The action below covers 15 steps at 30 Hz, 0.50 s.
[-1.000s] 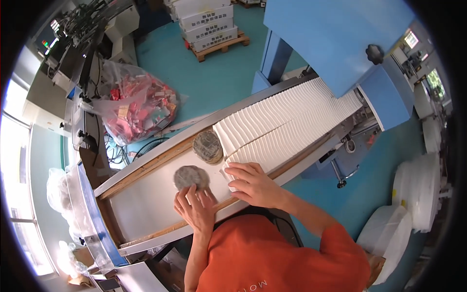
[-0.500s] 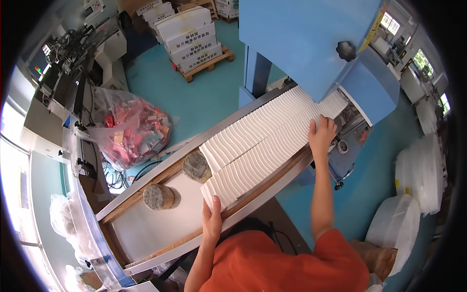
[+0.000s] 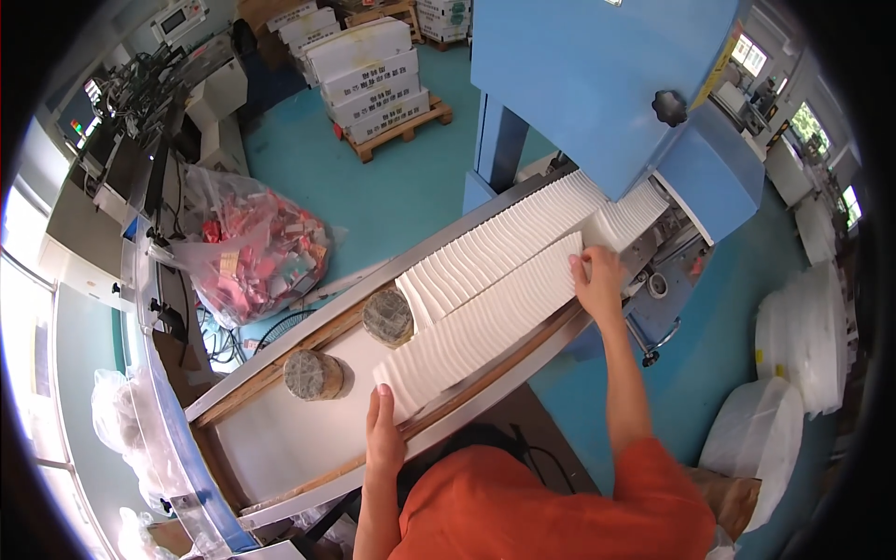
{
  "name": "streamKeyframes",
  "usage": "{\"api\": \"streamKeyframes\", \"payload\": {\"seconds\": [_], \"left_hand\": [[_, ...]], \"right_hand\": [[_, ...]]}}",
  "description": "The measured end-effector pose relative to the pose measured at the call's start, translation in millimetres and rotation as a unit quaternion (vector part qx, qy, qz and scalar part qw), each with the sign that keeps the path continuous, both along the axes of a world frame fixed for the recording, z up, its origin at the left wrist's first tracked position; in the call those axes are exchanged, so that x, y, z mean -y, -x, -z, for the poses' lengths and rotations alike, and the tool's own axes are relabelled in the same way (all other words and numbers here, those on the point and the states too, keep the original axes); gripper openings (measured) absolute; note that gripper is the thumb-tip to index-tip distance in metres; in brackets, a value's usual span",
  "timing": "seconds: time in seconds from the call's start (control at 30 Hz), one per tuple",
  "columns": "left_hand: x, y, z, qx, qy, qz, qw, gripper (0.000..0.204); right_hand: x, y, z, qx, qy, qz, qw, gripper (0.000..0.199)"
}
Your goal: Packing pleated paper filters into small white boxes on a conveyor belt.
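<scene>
Two long rows of thin white wavy-edged pieces, apparently paper, lie in a sloping trough (image 3: 266,467). The near row (image 3: 495,317) is squeezed lengthwise between my hands. My left hand (image 3: 385,437) presses its lower-left end, thumb and fingers up along the end face. My right hand (image 3: 600,280) grips the upper-right end with bent fingers; what lies under the palm is hidden. Alongside, the far row (image 3: 504,241) runs up under the blue machine (image 3: 597,84). A short group of white pieces (image 3: 627,222) stays by the machine, beyond my right hand.
Two round taped weights sit in the trough: one (image 3: 387,317) against the far row's end, another (image 3: 313,375) lower down. A clear bag of red scraps (image 3: 261,247) stands beyond the trough. White boxes (image 3: 369,79) are stacked on a pallet. A black knob (image 3: 669,107) juts from the machine.
The near row has slid down-left between my hands, parting from the pieces by the machine. My right hand has moved down-left, and my left hand slightly left and down.
</scene>
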State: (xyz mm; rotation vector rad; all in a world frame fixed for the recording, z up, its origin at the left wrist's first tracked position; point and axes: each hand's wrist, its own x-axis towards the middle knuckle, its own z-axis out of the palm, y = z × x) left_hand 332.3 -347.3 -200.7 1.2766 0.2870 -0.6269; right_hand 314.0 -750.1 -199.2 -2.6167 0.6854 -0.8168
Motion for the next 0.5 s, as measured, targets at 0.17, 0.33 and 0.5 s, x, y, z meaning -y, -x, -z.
{"api": "streamKeyframes", "payload": {"seconds": [0.17,0.33,0.5], "left_hand": [[-103,4,2,0.056,-0.139,-0.04,0.988,0.055],[-134,-7,-32,0.065,-0.213,-0.023,0.975,0.062],[-188,-1,-48,0.039,-0.179,-0.105,0.978,0.061]], "right_hand": [[-37,4,-22,-0.124,-0.446,-0.177,0.869,0.06],[-160,-10,-33,-0.22,-0.384,-0.256,0.859,0.094],[-241,-2,-36,-0.157,-0.47,-0.249,0.832,0.09]]}}
